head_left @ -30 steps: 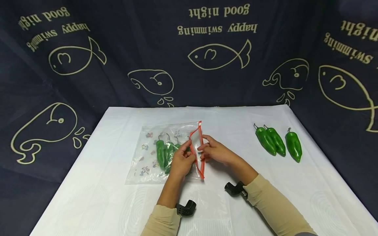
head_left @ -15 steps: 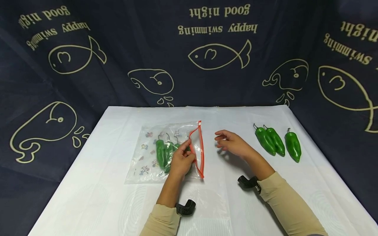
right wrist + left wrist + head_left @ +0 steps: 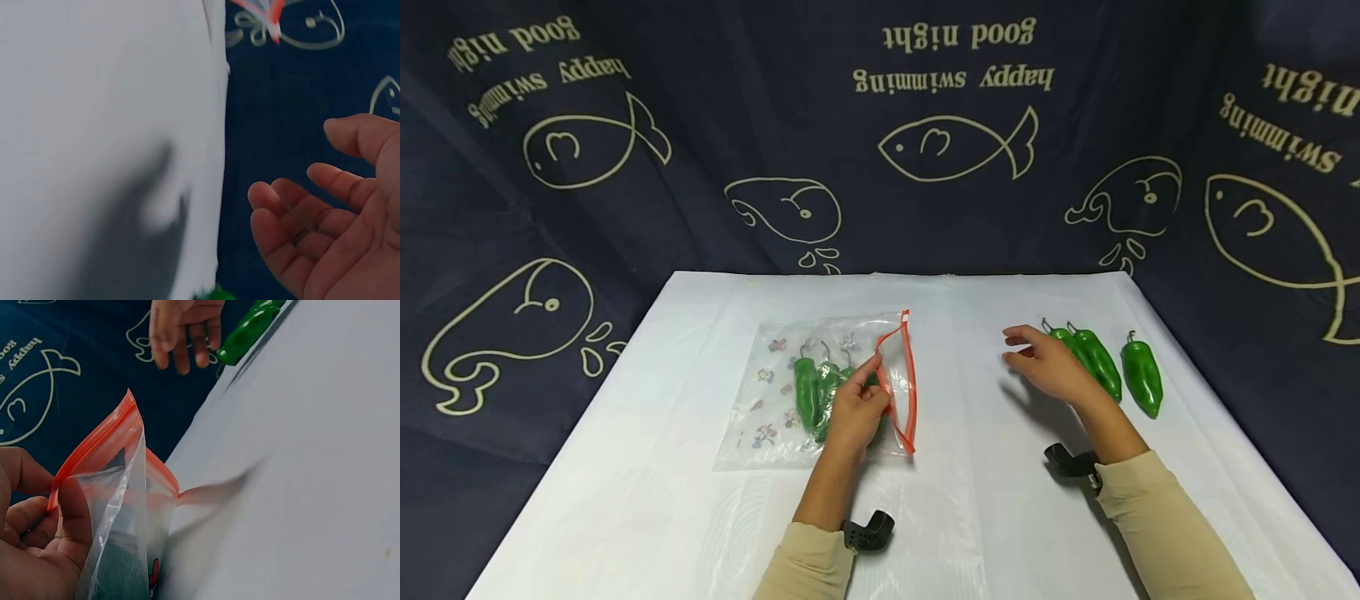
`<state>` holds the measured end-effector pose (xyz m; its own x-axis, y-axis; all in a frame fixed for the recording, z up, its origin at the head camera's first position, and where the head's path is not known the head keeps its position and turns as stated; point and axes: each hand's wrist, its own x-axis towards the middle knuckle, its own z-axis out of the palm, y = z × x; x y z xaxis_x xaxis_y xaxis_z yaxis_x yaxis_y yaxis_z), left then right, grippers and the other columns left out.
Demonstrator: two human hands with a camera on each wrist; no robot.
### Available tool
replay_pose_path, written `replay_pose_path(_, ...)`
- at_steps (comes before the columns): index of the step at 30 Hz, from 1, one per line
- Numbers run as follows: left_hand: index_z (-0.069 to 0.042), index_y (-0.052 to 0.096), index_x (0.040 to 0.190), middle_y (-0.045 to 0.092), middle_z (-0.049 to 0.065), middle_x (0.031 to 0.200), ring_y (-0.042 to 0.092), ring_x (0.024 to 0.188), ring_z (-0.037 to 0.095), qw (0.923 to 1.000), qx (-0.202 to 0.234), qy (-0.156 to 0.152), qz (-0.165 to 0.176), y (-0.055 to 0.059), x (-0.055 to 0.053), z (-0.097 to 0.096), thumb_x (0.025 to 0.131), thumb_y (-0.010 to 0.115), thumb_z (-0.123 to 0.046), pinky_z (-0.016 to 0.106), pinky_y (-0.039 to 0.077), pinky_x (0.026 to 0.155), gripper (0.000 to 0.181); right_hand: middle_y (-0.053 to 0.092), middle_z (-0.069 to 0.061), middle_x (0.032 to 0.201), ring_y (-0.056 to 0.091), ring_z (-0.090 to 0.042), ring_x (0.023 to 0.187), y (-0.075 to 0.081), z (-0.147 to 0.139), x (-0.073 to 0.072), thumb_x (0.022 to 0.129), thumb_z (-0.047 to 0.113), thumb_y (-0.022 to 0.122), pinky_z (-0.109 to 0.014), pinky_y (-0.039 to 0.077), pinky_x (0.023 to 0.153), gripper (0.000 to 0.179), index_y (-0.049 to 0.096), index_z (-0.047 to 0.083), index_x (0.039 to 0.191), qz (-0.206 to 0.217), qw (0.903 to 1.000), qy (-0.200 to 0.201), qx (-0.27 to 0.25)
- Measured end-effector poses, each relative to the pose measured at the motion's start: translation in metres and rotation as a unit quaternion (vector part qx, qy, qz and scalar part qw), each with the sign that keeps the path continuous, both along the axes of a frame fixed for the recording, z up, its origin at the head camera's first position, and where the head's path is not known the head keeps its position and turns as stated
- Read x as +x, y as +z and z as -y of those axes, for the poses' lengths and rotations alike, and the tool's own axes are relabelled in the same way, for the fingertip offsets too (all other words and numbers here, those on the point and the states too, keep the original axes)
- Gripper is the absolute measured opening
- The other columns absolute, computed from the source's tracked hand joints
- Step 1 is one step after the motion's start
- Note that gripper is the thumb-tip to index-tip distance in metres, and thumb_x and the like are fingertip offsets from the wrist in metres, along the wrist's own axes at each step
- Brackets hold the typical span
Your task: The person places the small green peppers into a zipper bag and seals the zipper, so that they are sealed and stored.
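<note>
A clear zip bag [image 3: 752, 433] with a red zip edge lies left of the table's middle, its mouth parted toward the right. Inside it are several green peppers [image 3: 806, 392], partly covered by my left hand [image 3: 856, 410]. Thumb and fingers of that hand pinch the near red lip, as the left wrist view shows on the zip edge [image 3: 94, 447]. My right hand [image 3: 1045, 360] is above the table at the right, fingers loosely bent and holding nothing. It partly overlaps two green peppers [image 3: 1099, 362] in the head view; a third pepper [image 3: 1142, 379] lies to their right.
A white cloth [image 3: 625, 467] covers the table. Behind and around it hangs a dark blue curtain [image 3: 820, 108] with fish and whale prints. A flat clear plastic sheet [image 3: 925, 508] lies near the front. Each wrist carries a black camera mount [image 3: 870, 532].
My right hand has let go of the bag's red edge and moved right toward the loose peppers. The left hand stays on the bag, whose mouth remains parted.
</note>
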<state>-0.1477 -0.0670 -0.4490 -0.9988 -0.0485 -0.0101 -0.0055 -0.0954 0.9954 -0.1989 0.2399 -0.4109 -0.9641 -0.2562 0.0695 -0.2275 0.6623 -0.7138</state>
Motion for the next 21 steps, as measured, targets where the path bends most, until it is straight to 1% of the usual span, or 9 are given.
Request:
replay_pose_path(4, -0.011, 0.057, 0.141, 0.054, 0.000, 0.067, 0.047, 0.060, 0.007, 0.9998, 0.016, 0.002, 0.008, 0.001, 0.000, 0.000, 0.079, 0.053, 0.012, 0.024, 0.046, 0.058, 0.066, 0.051, -0.027, 0.137, 0.057, -0.043, 0.116, 0.006, -0.025, 0.002, 0.100, 0.020, 0.058, -0.054, 0.050, 0.089, 0.050, 0.046, -0.003, 0.142, -0.015, 0.9989, -0.020, 0.039)
replay_pose_path(7, -0.011, 0.058, 0.141, 0.052, -0.001, 0.066, 0.046, 0.060, 0.008, 0.9995, 0.026, 0.007, 0.017, 0.002, 0.000, 0.000, 0.078, 0.053, 0.012, 0.025, 0.047, 0.059, 0.067, 0.049, -0.028, 0.139, 0.056, -0.044, 0.116, 0.011, -0.043, 0.003, 0.100, 0.022, 0.058, -0.056, 0.049, 0.089, 0.054, 0.043, -0.003, 0.145, -0.015, 0.9971, -0.034, 0.067)
replay_pose_path(10, -0.012, 0.058, 0.140, 0.052, -0.001, 0.066, 0.047, 0.060, 0.008, 0.9992, 0.032, 0.011, 0.019, 0.003, 0.001, 0.001, 0.078, 0.053, 0.012, 0.026, 0.047, 0.059, 0.067, 0.046, -0.030, 0.140, 0.055, -0.046, 0.115, 0.015, -0.057, 0.003, 0.100, 0.023, 0.058, -0.057, 0.049, 0.088, 0.056, 0.041, -0.005, 0.146, -0.007, 0.9950, -0.044, 0.089)
replay_pose_path(14, -0.012, 0.058, 0.141, 0.052, -0.001, 0.065, 0.047, 0.060, 0.009, 0.9991, 0.034, 0.015, 0.021, 0.003, 0.001, 0.000, 0.078, 0.053, 0.012, 0.026, 0.046, 0.059, 0.068, 0.045, -0.033, 0.140, 0.053, -0.049, 0.116, 0.016, -0.070, 0.002, 0.099, 0.022, 0.059, -0.059, 0.049, 0.087, 0.058, 0.039, -0.008, 0.145, 0.006, 0.9930, -0.045, 0.109)
replay_pose_path(16, -0.012, 0.057, 0.141, 0.051, -0.001, 0.065, 0.047, 0.060, 0.009, 0.9990, 0.035, 0.016, 0.023, 0.004, 0.001, 0.000, 0.077, 0.053, 0.012, 0.025, 0.046, 0.059, 0.068, 0.044, -0.035, 0.139, 0.050, -0.051, 0.119, 0.015, -0.074, 0.000, 0.098, 0.021, 0.060, -0.062, 0.045, 0.091, 0.059, 0.040, -0.010, 0.144, 0.003, 0.9916, -0.041, 0.122)
replay_pose_path(21, -0.006, 0.055, 0.142, 0.051, -0.001, 0.066, 0.047, 0.061, 0.008, 0.9990, 0.037, 0.014, 0.022, 0.004, 0.001, 0.001, 0.078, 0.052, 0.012, 0.022, 0.044, 0.057, 0.067, 0.042, -0.038, 0.139, 0.038, -0.055, 0.127, 0.009, -0.078, -0.004, 0.096, 0.018, 0.062, -0.068, 0.034, 0.100, 0.060, 0.039, -0.013, 0.143, 0.001, 0.9869, -0.039, 0.157)
